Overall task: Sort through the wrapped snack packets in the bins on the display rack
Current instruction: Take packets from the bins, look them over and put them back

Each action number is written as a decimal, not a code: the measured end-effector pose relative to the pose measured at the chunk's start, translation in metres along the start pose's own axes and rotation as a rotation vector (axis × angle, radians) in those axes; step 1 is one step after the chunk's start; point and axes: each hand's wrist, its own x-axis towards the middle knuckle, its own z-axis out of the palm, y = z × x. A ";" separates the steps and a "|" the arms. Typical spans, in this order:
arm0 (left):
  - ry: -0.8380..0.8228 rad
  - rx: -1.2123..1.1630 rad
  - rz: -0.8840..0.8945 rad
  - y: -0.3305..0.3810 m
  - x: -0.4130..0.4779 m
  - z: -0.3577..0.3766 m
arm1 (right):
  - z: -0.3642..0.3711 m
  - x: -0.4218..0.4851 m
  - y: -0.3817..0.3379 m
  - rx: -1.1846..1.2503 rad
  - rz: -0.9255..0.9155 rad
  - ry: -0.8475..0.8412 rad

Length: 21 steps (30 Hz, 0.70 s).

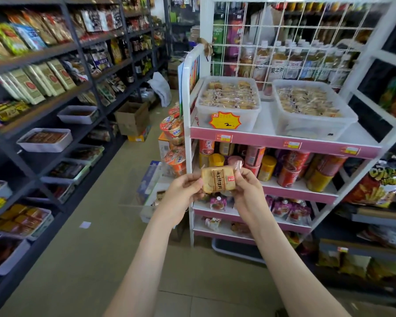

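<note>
Left hand (183,191) and right hand (249,192) pinch a wrapped snack packet (217,180) by its ends, Chinese characters down its brown band. At twelve o'clock on the white rack (284,143), a packet-filled left bin (249,117) carries a yellow tag (225,120) marked "2". The right bin (306,130), also full, sits at one o'clock, before bottles (277,62) labelled "果之茶".

Two arms in shot, lower centre of frame. Bare left hand (182,191), bare right hand (249,193). Forearms bare whole visible length, down to lower edge. Slender wrists. Nails too small to make out.
</note>
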 end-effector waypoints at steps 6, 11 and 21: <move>-0.036 -0.093 -0.020 -0.007 -0.002 -0.004 | -0.011 0.001 0.005 0.057 -0.012 -0.081; -0.016 -0.057 -0.019 -0.009 -0.002 -0.004 | -0.011 0.001 0.001 0.075 -0.021 -0.193; 0.022 0.035 0.063 -0.008 0.004 -0.002 | -0.012 0.009 -0.008 -0.003 -0.017 -0.128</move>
